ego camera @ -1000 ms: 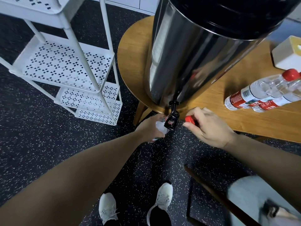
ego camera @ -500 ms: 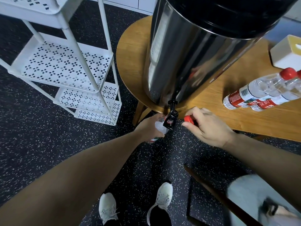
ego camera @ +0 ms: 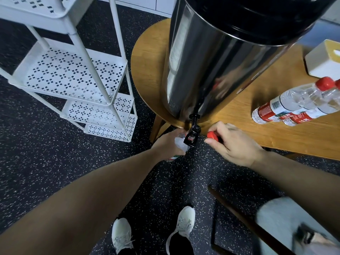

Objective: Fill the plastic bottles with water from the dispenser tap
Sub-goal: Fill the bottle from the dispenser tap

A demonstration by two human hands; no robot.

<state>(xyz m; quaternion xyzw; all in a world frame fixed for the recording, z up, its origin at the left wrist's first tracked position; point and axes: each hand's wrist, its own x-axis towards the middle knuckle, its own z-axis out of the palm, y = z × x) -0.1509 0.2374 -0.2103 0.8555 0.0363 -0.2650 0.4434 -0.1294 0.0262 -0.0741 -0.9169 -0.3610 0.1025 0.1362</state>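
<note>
The left hand (ego camera: 168,143) grips a plastic bottle (ego camera: 179,146) under the tap (ego camera: 192,133) of the steel dispenser (ego camera: 211,70) on a round wooden table (ego camera: 147,70); the right hand (ego camera: 233,144) pinches a red cap (ego camera: 212,135) above dark speckled floor (ego camera: 46,153)

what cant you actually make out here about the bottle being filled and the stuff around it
Head view only:
- Bottle under the tap: water level and mouth hidden by the left hand and the tap.
- Water flow: not visible.
- Dispenser: top cut off by the frame edge.
- Capped bottles on the table: label text too small; right edge crops them.
- Right hand pinches a red cap.
</note>
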